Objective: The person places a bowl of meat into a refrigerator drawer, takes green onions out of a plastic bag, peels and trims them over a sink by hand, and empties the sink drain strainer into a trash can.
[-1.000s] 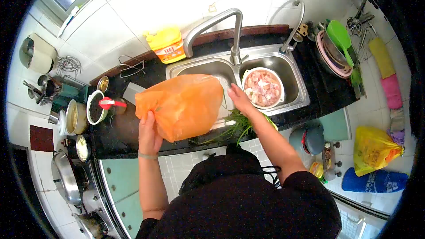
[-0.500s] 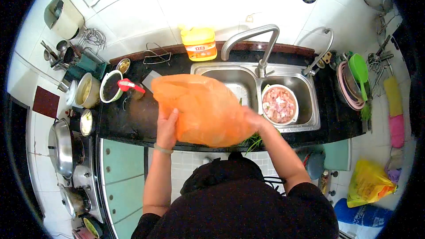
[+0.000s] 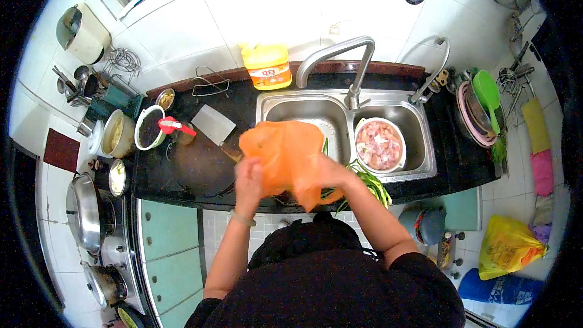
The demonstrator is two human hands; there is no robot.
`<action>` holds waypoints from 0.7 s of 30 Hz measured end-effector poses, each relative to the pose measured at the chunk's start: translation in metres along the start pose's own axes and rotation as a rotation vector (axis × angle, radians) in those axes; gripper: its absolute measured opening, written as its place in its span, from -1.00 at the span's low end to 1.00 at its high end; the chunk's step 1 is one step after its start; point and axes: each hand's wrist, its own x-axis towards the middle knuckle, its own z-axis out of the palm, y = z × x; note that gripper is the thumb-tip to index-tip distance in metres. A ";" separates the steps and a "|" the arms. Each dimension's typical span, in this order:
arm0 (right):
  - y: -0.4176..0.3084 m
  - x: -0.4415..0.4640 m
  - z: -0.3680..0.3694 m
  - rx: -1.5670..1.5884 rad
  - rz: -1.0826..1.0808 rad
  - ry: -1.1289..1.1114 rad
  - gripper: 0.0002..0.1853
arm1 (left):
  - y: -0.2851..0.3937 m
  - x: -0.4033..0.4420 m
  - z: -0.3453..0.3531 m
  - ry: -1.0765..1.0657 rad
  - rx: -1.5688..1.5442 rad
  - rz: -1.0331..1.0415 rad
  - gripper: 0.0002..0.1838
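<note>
A thin orange plastic bag [image 3: 284,149] is held crumpled above the counter's front edge, in front of the left sink basin. My left hand [image 3: 248,183] grips its left side, fingers closed and slightly blurred. On the opposite side my right hand [image 3: 331,171] is closed on the bag, its fingertips partly hidden by the plastic. Green onions [image 3: 371,187] lie by my right wrist, partly covered by the forearm. To the left of the bag, a cleaver [image 3: 212,125] rests with its wide blade flat on the black counter.
A white bowl of raw meat pieces [image 3: 381,144] sits in the right sink basin. Behind are a faucet [image 3: 353,91] and a yellow jug [image 3: 267,68]. A green-rimmed bowl [image 3: 149,129] and a red-topped container [image 3: 176,126] stand left, near the stove [image 3: 118,249].
The bag has shrunk from a wide, puffed shape to a smaller bunch. My hands have come closer together, the left moving right. The cleaver and more of the green onions have come into view.
</note>
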 end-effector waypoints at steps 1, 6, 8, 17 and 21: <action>0.028 0.006 0.006 -0.292 -0.006 -0.045 -0.36 | -0.011 0.001 -0.002 -0.275 -0.107 -0.003 -0.34; -0.040 0.029 0.046 -1.030 0.219 -0.358 -0.36 | 0.037 -0.018 0.020 -0.415 -0.496 -0.257 -0.44; -0.014 0.027 0.028 -0.794 -0.017 -0.237 -0.27 | 0.026 -0.007 0.007 -0.358 -0.739 -0.351 -0.47; -0.018 0.016 -0.023 -0.466 -0.126 0.062 0.05 | 0.050 -0.020 -0.022 -0.478 -1.250 -0.563 -0.45; -0.016 0.016 -0.031 -0.509 -0.016 0.249 0.05 | 0.036 -0.024 -0.024 -0.552 -0.742 -0.297 -0.43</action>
